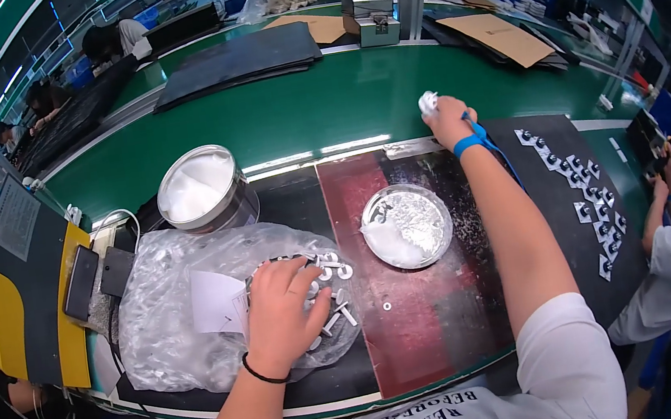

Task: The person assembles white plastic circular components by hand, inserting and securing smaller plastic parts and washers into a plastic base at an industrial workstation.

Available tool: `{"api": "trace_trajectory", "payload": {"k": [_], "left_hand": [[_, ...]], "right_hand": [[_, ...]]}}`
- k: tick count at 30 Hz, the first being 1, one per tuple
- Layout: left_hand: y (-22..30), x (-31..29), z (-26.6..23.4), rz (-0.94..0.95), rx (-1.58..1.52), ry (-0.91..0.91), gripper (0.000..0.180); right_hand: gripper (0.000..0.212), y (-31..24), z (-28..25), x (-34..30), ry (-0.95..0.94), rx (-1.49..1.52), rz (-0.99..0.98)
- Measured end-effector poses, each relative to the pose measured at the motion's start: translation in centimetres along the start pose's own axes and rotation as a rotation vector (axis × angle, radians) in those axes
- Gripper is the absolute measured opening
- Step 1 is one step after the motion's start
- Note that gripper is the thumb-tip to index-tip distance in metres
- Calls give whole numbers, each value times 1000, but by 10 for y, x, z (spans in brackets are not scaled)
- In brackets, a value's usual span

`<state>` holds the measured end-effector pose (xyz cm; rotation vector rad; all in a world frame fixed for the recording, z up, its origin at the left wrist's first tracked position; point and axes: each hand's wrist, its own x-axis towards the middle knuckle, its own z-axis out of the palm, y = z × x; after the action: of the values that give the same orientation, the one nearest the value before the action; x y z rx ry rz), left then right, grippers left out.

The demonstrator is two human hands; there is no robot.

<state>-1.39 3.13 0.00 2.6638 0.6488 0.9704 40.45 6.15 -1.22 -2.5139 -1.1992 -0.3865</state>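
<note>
White wad (pixel 428 102) in curled right hand (pixel 450 122); spread left hand (pixel 283 313) over parts (pixel 347 315).

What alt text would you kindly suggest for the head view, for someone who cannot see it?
A person's left hand is over small white parts on a clear plastic bag, while the right hand grips an indistinct white object over a green workbench. A round dish with white material sits between them.
</note>
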Motion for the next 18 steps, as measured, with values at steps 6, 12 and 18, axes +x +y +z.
{"api": "trace_trajectory", "payload": {"k": [6, 12, 18], "left_hand": [[13, -2, 4, 31, -53, 41, 45], [28, -9, 16, 284, -311, 137, 84], [34, -13, 17, 290, -376, 9, 75]], "right_hand": [[32, -44, -85, -92, -464, 1629, 112], [37, -67, -117, -197, -1217, 1785, 44], [36, -89, -108, -228, -1313, 1728, -142]]}}
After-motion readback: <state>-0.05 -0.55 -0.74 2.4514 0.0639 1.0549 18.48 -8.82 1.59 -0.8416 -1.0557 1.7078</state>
